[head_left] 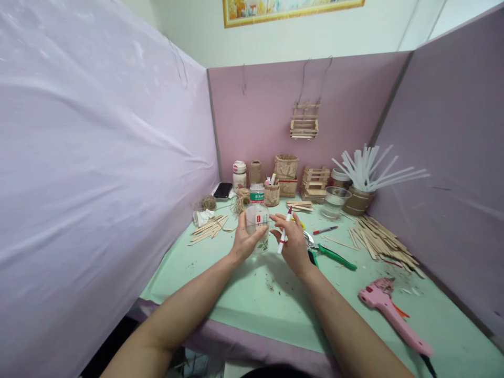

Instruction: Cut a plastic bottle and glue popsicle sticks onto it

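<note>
Mint-green bench [236, 299] enclosed by mauve partition panels [98, 157]. Right foreground: pink glue gun [388, 310]; beyond it, a loose heap of craft sticks [384, 241]. Centre: green-handled shears [331, 254] beside a red pen [325, 230]. Left: a smaller pile of craft sticks [208, 228], a ball of twine [209, 202] and a dark phone [223, 190]. Rear row: a white jar [239, 175], a twine-wrapped pot [271, 193] holding pens, stick-built crates [315, 184], a clear plastic cup [334, 202] and a tub of white glue sticks [368, 176]. A small stick-built basket [304, 126] hangs on the back panel.
</note>
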Demonstrator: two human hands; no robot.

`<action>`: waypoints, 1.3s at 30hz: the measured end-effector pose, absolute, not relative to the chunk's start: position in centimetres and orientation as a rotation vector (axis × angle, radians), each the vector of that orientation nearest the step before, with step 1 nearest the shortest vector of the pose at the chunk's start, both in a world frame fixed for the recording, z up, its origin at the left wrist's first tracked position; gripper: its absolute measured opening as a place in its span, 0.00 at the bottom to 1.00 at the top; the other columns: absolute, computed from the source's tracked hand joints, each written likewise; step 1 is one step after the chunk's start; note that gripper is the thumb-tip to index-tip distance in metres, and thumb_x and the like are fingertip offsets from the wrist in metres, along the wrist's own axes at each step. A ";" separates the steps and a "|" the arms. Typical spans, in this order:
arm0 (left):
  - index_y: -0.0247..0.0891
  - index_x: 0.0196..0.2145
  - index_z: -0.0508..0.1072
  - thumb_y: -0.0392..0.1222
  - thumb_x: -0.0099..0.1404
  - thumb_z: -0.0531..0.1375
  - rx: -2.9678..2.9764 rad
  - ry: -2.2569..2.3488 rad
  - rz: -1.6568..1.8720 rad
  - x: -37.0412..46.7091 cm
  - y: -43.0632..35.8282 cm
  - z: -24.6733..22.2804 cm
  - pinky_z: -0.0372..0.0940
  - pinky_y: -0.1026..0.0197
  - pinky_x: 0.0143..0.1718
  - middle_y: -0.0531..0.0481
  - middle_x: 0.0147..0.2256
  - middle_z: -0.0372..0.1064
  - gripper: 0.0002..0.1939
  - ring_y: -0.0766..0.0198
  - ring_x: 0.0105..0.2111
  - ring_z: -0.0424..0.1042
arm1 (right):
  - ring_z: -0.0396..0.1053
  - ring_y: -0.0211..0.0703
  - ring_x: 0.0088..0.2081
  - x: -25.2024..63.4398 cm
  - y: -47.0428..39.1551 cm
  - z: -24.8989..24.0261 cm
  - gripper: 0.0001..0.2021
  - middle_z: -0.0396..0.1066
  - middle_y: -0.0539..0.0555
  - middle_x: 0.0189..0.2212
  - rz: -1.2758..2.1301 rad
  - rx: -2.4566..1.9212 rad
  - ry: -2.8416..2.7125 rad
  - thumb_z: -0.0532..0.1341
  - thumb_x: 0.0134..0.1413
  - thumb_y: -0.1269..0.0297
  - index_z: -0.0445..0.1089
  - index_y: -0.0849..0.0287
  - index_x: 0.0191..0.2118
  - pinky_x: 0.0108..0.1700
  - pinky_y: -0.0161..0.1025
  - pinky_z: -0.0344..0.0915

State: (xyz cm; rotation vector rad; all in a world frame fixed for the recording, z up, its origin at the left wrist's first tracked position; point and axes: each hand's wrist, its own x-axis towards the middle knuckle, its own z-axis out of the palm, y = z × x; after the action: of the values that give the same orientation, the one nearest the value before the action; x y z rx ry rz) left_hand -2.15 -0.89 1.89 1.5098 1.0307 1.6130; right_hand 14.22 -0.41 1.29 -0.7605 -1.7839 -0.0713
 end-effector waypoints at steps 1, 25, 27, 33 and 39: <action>0.40 0.55 0.63 0.52 0.57 0.68 1.509 1.030 1.613 -2.1 -0.9 1.9 0.66 0.52 0.51 0.44 0.49 0.70 0.32 0.54 0.49 0.71 | 0.73 0.48 0.53 14.2 -0.4 1.3 0.13 0.77 0.54 0.44 -0.073 -0.760 -1.783 0.59 0.62 0.71 0.68 0.52 0.50 0.66 0.64 0.52; 0.41 0.54 0.63 0.53 0.57 0.68 1.504 1.047 1.608 -2.2 -1.0 2.1 0.66 0.53 0.50 0.45 0.48 0.70 0.32 0.54 0.48 0.72 | 0.73 0.49 0.53 14.1 -0.4 1.3 0.11 0.77 0.55 0.46 -0.118 -0.731 -1.775 0.59 0.62 0.71 0.67 0.52 0.48 0.64 0.64 0.54; 0.40 0.54 0.63 0.52 0.57 0.67 1.512 1.045 1.612 -2.1 -1.0 2.1 0.66 0.54 0.50 0.46 0.48 0.70 0.31 0.55 0.48 0.72 | 0.73 0.49 0.53 14.1 -0.4 1.3 0.11 0.77 0.56 0.47 -0.126 -0.730 -1.781 0.59 0.62 0.71 0.66 0.52 0.48 0.65 0.64 0.54; 0.39 0.52 0.64 0.52 0.57 0.67 1.528 1.060 1.652 -2.1 -1.1 2.4 0.66 0.54 0.49 0.46 0.46 0.71 0.29 0.56 0.46 0.72 | 0.70 0.51 0.57 14.1 -1.2 1.9 0.10 0.74 0.58 0.52 -0.147 -0.676 -1.713 0.57 0.64 0.70 0.65 0.53 0.48 0.64 0.64 0.53; 0.39 0.52 0.63 0.53 0.58 0.67 1.607 1.102 1.641 -2.3 -1.1 2.3 0.66 0.54 0.50 0.46 0.46 0.71 0.30 0.56 0.46 0.72 | 0.74 0.46 0.38 13.8 -3.3 2.8 0.15 0.76 0.56 0.40 0.071 -0.557 -1.701 0.52 0.67 0.67 0.67 0.53 0.55 0.44 0.48 0.71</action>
State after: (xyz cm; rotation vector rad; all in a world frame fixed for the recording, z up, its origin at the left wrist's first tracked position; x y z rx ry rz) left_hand -2.25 -1.14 2.33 1.6067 1.1022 1.6413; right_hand 13.84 -3.28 2.83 -0.5572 -1.7009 0.0709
